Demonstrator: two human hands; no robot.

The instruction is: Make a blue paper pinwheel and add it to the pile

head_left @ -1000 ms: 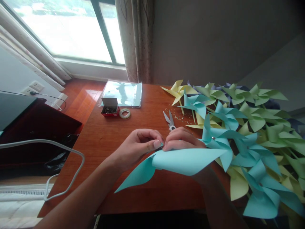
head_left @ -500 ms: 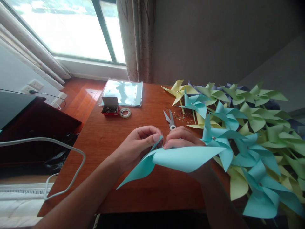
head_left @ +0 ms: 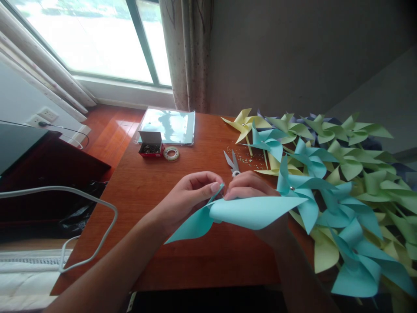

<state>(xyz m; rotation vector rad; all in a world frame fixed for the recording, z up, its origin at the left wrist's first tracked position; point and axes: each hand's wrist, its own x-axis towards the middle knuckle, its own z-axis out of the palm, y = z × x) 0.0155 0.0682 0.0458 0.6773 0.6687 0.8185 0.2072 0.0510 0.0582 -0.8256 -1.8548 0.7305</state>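
Observation:
A light-blue paper pinwheel (head_left: 254, 213) is held up over the table between my two hands. My left hand (head_left: 192, 193) pinches a folded tip of its paper between thumb and fingers. From the far side, my right hand (head_left: 249, 187) is closed on the pinwheel near its middle; most of those fingers are hidden behind the broad blade. Whatever lies between the two sets of fingertips is too small to make out. Just beyond my right hand lie scissors (head_left: 232, 163) with their blades apart, the handles mostly covered by that hand.
Finished pinwheels (head_left: 309, 156) in blue, yellow and green crowd the table's right side. Tiny beads (head_left: 249, 160) lie scattered by the scissors. A small red box (head_left: 151, 150) and a roll of tape (head_left: 171, 153) sit near a clear-wrapped sheet pack (head_left: 176, 124). A white cable (head_left: 110, 208) crosses the left edge.
The held pinwheel has tilted slightly, its lower left blade rising and its right tip shifting a little left. Both hands keep their grip in nearly the same place.

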